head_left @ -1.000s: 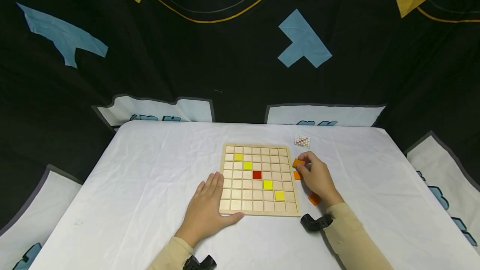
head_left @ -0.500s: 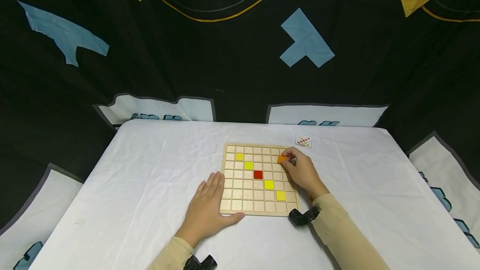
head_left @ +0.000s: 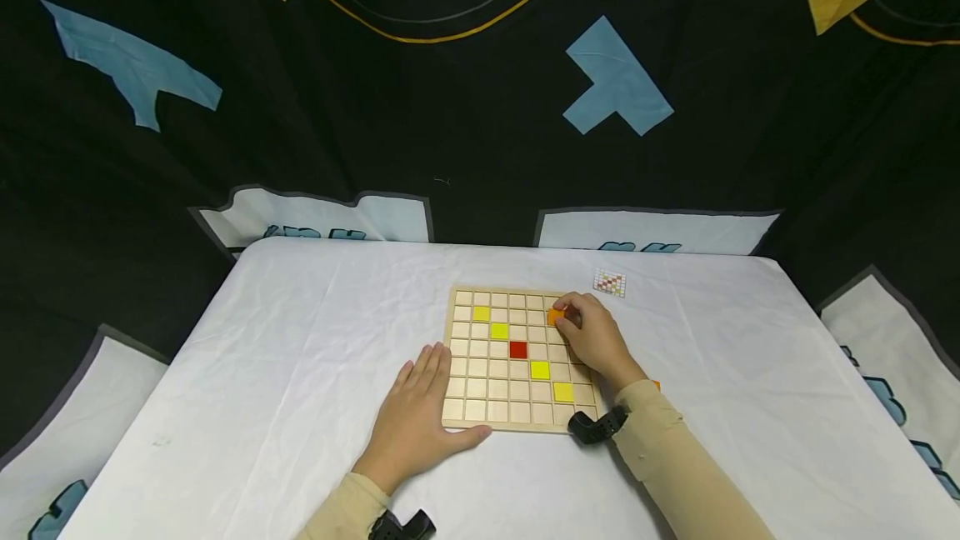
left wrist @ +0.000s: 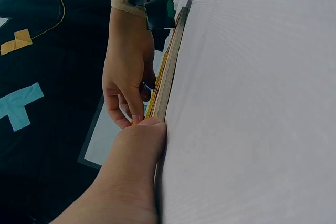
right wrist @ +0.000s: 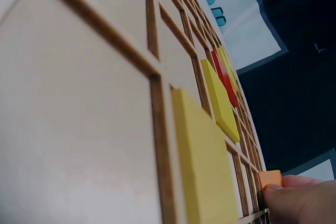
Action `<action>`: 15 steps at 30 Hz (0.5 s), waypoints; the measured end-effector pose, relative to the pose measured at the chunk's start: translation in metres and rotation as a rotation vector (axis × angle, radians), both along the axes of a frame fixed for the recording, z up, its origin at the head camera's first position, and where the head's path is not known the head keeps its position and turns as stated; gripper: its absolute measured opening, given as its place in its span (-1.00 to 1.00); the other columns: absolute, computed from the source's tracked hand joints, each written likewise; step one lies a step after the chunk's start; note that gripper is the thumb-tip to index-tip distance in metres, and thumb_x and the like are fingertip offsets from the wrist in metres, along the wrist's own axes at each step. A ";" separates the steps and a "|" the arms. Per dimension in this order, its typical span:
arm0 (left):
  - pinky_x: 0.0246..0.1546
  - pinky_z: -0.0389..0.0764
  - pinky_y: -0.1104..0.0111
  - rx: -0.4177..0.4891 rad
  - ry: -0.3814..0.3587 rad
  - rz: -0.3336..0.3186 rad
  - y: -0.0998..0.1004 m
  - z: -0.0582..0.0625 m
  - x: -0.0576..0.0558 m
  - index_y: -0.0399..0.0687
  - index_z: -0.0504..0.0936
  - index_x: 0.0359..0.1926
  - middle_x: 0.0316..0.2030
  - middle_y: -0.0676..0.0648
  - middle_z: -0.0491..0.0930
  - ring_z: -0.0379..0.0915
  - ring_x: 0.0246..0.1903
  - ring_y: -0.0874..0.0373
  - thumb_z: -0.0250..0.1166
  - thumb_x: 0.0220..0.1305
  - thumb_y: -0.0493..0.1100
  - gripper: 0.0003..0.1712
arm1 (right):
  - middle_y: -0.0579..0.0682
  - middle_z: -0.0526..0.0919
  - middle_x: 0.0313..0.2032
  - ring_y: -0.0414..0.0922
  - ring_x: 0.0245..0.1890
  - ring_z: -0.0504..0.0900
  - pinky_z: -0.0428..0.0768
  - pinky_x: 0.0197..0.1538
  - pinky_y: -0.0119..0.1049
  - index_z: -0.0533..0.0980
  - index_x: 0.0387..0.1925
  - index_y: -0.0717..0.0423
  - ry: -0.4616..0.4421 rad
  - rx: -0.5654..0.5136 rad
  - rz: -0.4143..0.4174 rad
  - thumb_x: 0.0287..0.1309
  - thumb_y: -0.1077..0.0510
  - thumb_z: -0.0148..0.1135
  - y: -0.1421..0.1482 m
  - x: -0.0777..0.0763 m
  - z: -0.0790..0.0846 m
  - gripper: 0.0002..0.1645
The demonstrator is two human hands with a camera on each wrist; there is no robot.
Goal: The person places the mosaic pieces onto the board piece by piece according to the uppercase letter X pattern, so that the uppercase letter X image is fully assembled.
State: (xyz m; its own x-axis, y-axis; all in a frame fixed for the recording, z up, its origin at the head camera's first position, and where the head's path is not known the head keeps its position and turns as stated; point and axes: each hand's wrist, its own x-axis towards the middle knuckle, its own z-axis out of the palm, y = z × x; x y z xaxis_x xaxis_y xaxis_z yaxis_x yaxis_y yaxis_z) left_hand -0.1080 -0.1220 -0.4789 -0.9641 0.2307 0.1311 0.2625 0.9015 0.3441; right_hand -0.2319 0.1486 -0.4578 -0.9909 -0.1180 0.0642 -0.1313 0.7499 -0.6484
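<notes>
A wooden grid board (head_left: 476, 390) lies on the white table. Several yellow tiles (head_left: 540, 370) and one red tile (head_left: 518, 350) sit in its cells along a diagonal. My left hand (head_left: 416, 415) rests flat against the board's left side, thumb along its near edge. Over the upper right cells, my right hand (head_left: 596, 340) pinches an orange tile (head_left: 554, 317) between thumb and fingers. In the right wrist view that orange tile (right wrist: 271, 178) stands tilted at the grid; whether it is seated in a cell, I cannot tell.
A small card (head_left: 610, 283) printed with a coloured grid lies beyond the board's far right corner. Part of another orange tile (head_left: 657, 385) shows beside the right sleeve, which hides the area behind it. A dark curtain (head_left: 480, 132) hangs behind the table.
My right hand has picked an orange tile from beside the board and carried it left over the upper right cells. My left hand has stayed in place.
</notes>
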 end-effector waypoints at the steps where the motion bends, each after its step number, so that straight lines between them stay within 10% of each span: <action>1: 0.54 0.03 0.02 0.000 0.000 0.000 0.000 0.000 0.000 -0.28 0.04 0.53 0.55 -0.19 0.03 -0.10 0.56 -0.07 0.18 -0.03 0.64 0.40 | 0.03 0.53 -0.15 -0.04 -0.20 0.47 0.47 -0.07 -0.19 0.57 0.00 -0.01 -0.002 0.003 0.001 0.33 0.17 0.24 0.000 0.000 0.000 -0.77; 15: 0.54 0.02 0.02 0.004 -0.003 0.000 0.000 0.000 0.000 -0.27 0.03 0.53 0.55 -0.19 0.03 -0.11 0.56 -0.06 0.18 -0.03 0.65 0.41 | 0.05 0.56 0.03 -0.02 -0.13 0.52 0.52 -0.04 -0.13 0.63 0.06 0.05 0.014 0.005 0.029 0.40 0.20 0.12 0.011 0.009 0.009 -0.71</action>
State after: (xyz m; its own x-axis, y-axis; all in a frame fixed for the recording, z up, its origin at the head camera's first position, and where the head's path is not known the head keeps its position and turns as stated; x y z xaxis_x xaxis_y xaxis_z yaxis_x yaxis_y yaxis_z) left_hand -0.1084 -0.1221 -0.4792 -0.9646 0.2302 0.1291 0.2615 0.8999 0.3490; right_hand -0.2230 0.1591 -0.4488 -0.9862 -0.1467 0.0773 -0.1618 0.7488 -0.6428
